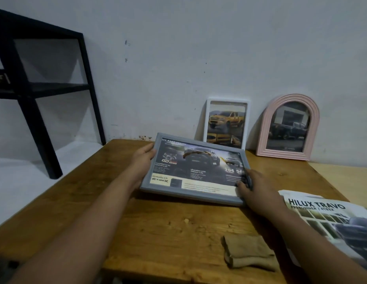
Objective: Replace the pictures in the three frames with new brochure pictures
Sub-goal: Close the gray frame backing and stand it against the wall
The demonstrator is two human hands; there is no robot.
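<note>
A grey frame (196, 196) with a dark truck brochure picture in it is tilted above the wooden table (158, 226), its front face up. My left hand (142, 156) grips its left edge and my right hand (253, 188) grips its lower right corner. Behind it, a white frame (226, 101) with a yellow truck picture leans upright against the wall. To its right leans a pink arched frame (268, 124) holding a dark truck picture. A brochure (322, 214) titled Hilux Travo lies on the table at the right.
A folded tan cloth (247, 253) lies near the table's front edge. A black metal shelf (41, 91) stands on the floor at the left, against the white wall. A lighter table surface (346, 175) adjoins at the far right.
</note>
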